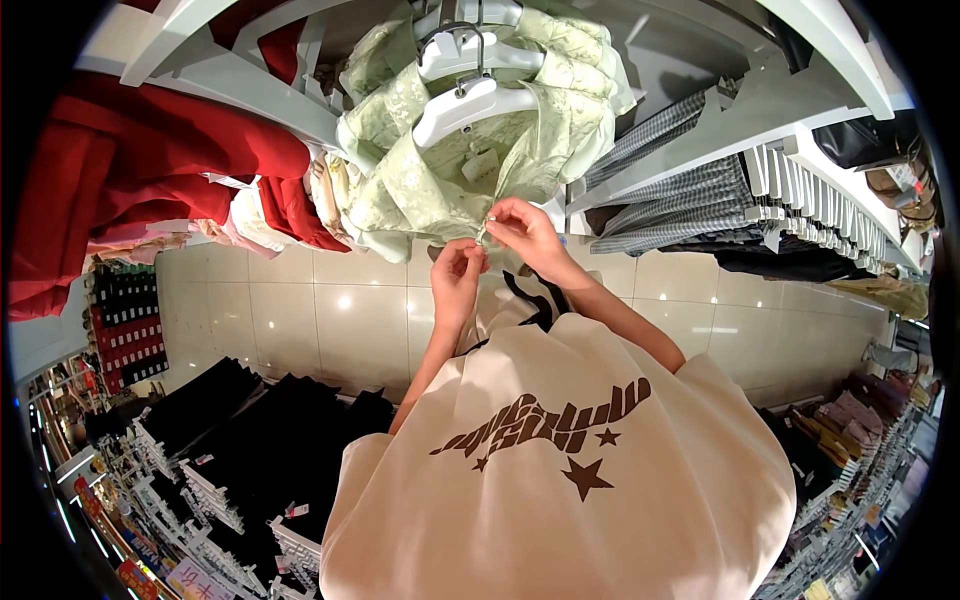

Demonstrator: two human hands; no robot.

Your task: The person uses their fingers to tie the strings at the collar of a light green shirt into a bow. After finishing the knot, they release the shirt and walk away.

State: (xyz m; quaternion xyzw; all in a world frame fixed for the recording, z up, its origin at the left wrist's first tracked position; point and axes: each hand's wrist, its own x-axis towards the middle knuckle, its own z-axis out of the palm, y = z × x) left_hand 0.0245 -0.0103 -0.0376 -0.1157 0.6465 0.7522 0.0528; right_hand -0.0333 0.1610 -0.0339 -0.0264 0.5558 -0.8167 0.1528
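Observation:
A light green patterned top (410, 190) hangs on a white hanger (470, 108) right in front of me, its neckline open with a pale label (480, 166) inside. My left hand (458, 278) pinches the lower front edge of the top with thumb and fingers. Close beside it and slightly higher, my right hand (527, 236) is closed on the same edge. The fingertips nearly meet there, and the small detail between them is too fine to make out.
A similar green top (575, 60) hangs behind on another hanger. Red garments (170, 140) hang at left, grey checked clothes (670, 180) at right. White rack bars (690, 150) slope along both sides. Black clothes (270, 430) on white hangers are at lower left, above a tiled floor (355, 310).

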